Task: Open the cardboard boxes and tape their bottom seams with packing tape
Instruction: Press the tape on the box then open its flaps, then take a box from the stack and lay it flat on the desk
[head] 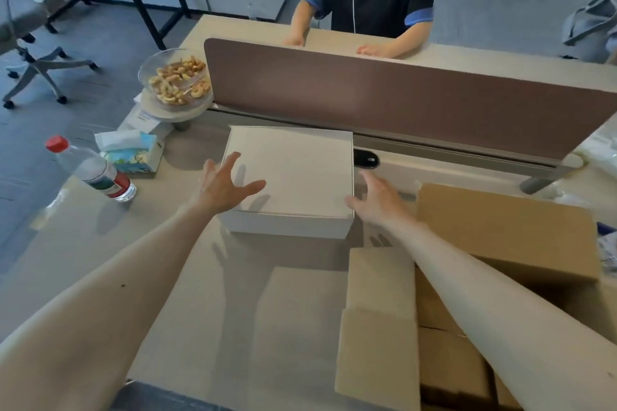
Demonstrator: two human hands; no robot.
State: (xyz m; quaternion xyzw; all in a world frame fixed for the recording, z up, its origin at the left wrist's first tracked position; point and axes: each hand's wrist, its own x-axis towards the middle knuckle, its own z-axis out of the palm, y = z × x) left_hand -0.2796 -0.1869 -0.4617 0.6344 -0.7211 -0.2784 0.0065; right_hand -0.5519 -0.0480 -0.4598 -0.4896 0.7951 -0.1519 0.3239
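One desk (167, 277) carries one brown partition (400, 93), a pile of brown cardboard boxes (500, 227) at the right, number unclear, and one white box (300, 170) mid-desk. Two hands flank the white box, the left hand (223, 187) and right hand (377, 200), fingers spread, gripping nothing. One bowl of nuts (177, 77) and one bottle (93, 170) stand at the left.

bottle label (107, 182) unreadable, no legible text

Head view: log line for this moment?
phase: reach | left hand: open, over white box | right hand: open, beside its right edge
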